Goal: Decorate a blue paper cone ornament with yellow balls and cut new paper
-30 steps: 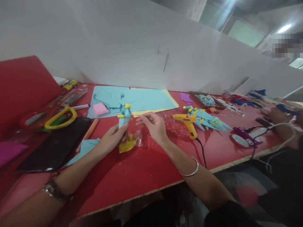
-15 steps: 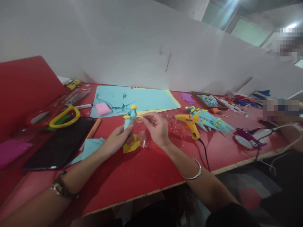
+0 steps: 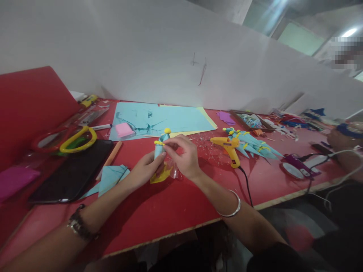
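Note:
My left hand holds a light blue rolled paper cone upright between thumb and fingers. A yellow band of trim runs round the cone, and a yellow ball sits at its top. My right hand is closed in a pinch on the end of the yellow trim, against the cone's right side; the fingertips partly hide it. Under the hands lies a clear plastic bag beside a yellow piece.
A yellow glue gun lies right of my hands, near several finished blue cones. To the left are yellow-handled scissors, a black tablet-like slab, an orange stick and folded blue paper. Another person's arm shows at right.
Both hands and the cone have shifted slightly right. My right fingertips, earlier a little apart from the cone with a small yellow bit, now press against the trim.

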Action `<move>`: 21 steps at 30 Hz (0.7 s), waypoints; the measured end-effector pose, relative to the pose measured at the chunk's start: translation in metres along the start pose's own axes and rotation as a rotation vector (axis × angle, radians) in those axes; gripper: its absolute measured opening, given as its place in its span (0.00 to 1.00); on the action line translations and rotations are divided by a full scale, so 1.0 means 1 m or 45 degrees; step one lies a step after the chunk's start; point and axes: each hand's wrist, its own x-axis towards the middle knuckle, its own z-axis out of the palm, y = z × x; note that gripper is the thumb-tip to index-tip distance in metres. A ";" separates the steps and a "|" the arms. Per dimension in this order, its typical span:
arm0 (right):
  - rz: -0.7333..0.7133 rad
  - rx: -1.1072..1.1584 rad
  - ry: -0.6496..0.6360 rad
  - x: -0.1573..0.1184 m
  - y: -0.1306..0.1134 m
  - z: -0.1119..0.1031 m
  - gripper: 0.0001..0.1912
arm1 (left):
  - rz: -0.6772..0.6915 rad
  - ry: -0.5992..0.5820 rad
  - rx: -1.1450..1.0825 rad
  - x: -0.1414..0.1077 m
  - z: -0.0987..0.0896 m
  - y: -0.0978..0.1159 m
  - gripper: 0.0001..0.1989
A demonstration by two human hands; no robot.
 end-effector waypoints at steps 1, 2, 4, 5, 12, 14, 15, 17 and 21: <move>0.009 -0.003 -0.001 0.000 0.000 0.000 0.04 | 0.000 -0.002 -0.008 0.000 0.000 0.000 0.22; 0.020 -0.010 -0.001 0.000 0.000 0.000 0.04 | -0.001 -0.003 -0.016 0.000 0.001 -0.001 0.21; 0.054 -0.029 -0.009 0.000 -0.001 0.000 0.04 | -0.008 -0.001 -0.030 0.000 0.001 0.000 0.21; 0.074 -0.035 -0.016 0.000 -0.002 -0.001 0.04 | -0.013 0.001 -0.033 -0.001 0.001 0.000 0.21; 0.191 0.060 -0.036 0.000 -0.001 -0.002 0.03 | -0.017 0.019 -0.006 -0.001 0.001 0.004 0.19; 0.204 0.086 -0.024 0.000 0.000 0.000 0.03 | -0.012 0.049 0.033 -0.001 0.001 0.003 0.18; 0.204 0.102 -0.019 -0.001 0.000 0.001 0.03 | -0.010 0.070 0.052 -0.001 0.001 0.002 0.18; 0.190 0.148 -0.015 -0.001 -0.001 0.003 0.03 | -0.008 0.094 0.063 -0.001 0.001 0.001 0.17; 0.164 0.224 0.008 0.003 -0.001 -0.004 0.04 | -0.010 0.094 0.027 -0.002 0.002 0.000 0.17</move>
